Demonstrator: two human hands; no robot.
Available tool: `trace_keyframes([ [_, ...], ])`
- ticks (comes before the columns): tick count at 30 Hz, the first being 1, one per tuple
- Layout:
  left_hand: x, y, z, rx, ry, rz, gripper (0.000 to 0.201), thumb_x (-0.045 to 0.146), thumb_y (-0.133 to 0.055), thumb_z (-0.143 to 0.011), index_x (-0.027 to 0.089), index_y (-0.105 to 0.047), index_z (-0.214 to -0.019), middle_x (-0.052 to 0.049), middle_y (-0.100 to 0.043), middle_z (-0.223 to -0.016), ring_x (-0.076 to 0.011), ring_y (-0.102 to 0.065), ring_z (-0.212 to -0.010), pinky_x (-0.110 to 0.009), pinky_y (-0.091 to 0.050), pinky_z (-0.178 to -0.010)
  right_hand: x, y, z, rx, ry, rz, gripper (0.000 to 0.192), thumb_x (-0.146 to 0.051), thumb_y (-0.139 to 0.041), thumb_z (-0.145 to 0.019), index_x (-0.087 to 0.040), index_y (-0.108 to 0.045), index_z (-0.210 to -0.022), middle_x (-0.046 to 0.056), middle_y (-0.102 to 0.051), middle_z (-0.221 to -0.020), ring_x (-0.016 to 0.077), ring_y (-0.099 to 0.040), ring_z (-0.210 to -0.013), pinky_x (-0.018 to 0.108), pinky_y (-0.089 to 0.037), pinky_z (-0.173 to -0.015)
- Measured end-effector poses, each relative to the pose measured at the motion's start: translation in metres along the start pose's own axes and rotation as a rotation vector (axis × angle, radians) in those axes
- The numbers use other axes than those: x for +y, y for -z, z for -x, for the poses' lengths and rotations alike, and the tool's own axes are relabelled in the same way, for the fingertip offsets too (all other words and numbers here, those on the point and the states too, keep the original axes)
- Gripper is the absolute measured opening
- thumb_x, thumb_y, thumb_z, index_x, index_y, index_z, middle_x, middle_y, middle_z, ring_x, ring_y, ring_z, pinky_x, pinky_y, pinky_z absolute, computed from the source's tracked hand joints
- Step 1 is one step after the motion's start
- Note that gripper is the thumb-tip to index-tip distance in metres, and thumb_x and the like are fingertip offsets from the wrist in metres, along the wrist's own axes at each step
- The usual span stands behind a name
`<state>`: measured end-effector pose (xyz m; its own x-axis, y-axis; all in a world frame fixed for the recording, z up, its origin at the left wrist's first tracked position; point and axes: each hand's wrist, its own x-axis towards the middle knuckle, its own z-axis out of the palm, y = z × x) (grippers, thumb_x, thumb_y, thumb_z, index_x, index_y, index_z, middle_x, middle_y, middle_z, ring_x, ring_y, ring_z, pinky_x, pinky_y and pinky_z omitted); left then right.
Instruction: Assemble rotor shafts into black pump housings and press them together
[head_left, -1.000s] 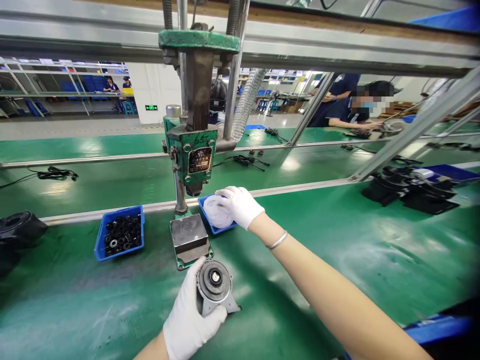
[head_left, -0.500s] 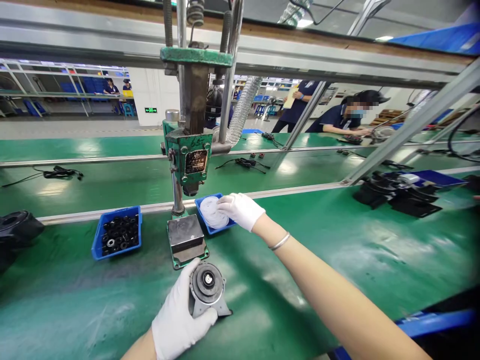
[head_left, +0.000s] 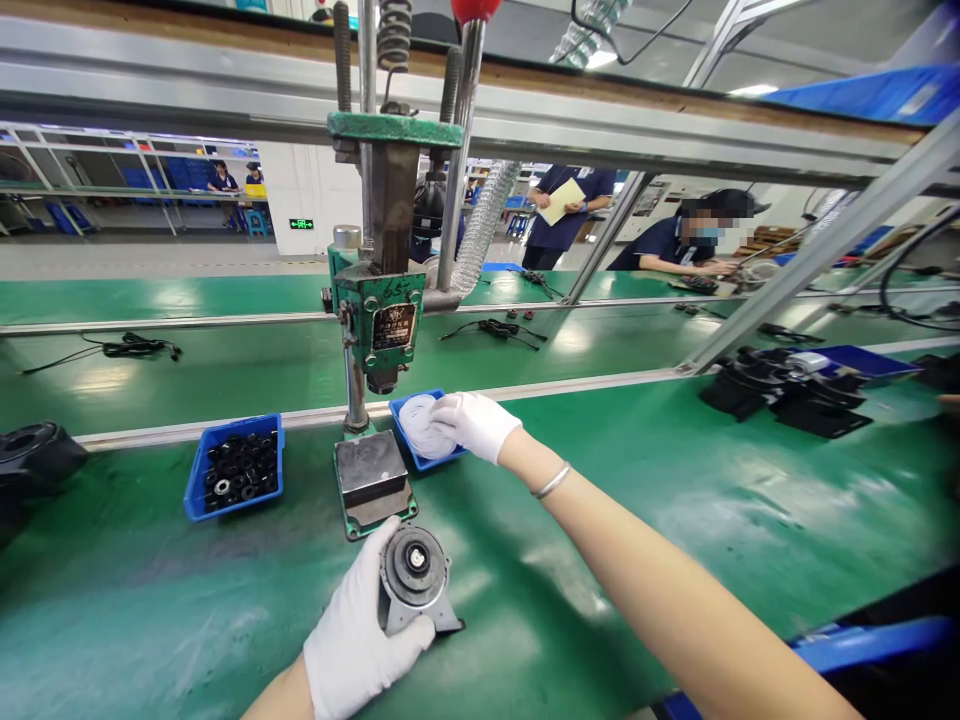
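Observation:
My left hand, in a white glove, is wrapped around a dark grey round motor part with stepped rings, a pale centre and a flared bracket. It holds the part just in front of the press base, low over the bench. Reaching forward, my right hand, also gloved, has its fingers pinched together on thin white rings. These rings lie stacked in a small blue bin right of the press. Whether a ring is lifted from the stack is hard to see.
A green hand press stands over a metal block. Left of it, a blue bin holds black ring-shaped parts. Black housings lie far right. Cable bundles rest beyond the rail; two people are across the bench.
My right hand stays at the white rings, its fingers shifting only slightly. The left hand keeps the motor part in place. A standing person in the background has moved left with a yellow sheet.

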<state>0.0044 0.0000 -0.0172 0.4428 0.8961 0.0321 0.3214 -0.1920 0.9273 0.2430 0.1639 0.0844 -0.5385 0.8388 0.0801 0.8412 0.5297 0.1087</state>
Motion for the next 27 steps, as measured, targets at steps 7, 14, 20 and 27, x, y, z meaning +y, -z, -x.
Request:
trace_keyframes([
  [7, 0.005, 0.002, 0.001, -0.01, 0.013, 0.002, 0.085, 0.034, -0.061, -0.076, 0.013, -0.018, -0.146, -0.023, -0.036, -0.149, -0.037, -0.036, -0.139, -0.06, -0.026, -0.116, -0.002, 0.014, -0.007, -0.012, -0.123, 0.017, 0.022, -0.024, -0.053, -0.098, -0.014, -0.071, -0.106, 0.013, -0.069, -0.106, 0.0256, -0.065, -0.095, 0.032, -0.046, -0.083],
  [14, -0.002, 0.001, 0.001, -0.002, -0.013, 0.006, 0.086, 0.037, -0.063, -0.076, 0.014, -0.021, -0.148, -0.022, -0.036, -0.15, -0.0377, -0.035, -0.14, -0.06, -0.026, -0.116, -0.013, 0.008, -0.009, -0.065, -0.127, -0.027, 0.017, -0.022, -0.055, -0.096, -0.014, -0.066, -0.107, 0.01, -0.069, -0.097, 0.023, -0.066, -0.089, 0.03, -0.046, -0.079],
  [20, -0.004, 0.002, 0.001, -0.004, -0.004, -0.024, 0.086, 0.036, -0.062, -0.077, 0.014, -0.021, -0.148, -0.021, -0.035, -0.151, -0.0375, -0.033, -0.141, -0.06, -0.025, -0.117, -0.01, 0.005, -0.012, -0.03, -0.15, -0.068, 0.01, -0.021, -0.059, -0.094, -0.014, -0.064, -0.099, 0.009, -0.065, -0.099, 0.0208, -0.063, -0.091, 0.028, -0.046, -0.081],
  [27, -0.003, 0.002, 0.002, -0.025, 0.012, -0.064, 0.088, 0.037, -0.062, -0.076, 0.013, -0.019, -0.148, -0.023, -0.033, -0.152, -0.0378, -0.032, -0.142, -0.061, -0.024, -0.117, -0.01, 0.009, -0.012, -0.047, -0.197, -0.109, 0.012, -0.023, -0.058, -0.095, -0.015, -0.068, -0.096, 0.008, -0.066, -0.1, 0.0186, -0.064, -0.089, 0.028, -0.047, -0.081],
])
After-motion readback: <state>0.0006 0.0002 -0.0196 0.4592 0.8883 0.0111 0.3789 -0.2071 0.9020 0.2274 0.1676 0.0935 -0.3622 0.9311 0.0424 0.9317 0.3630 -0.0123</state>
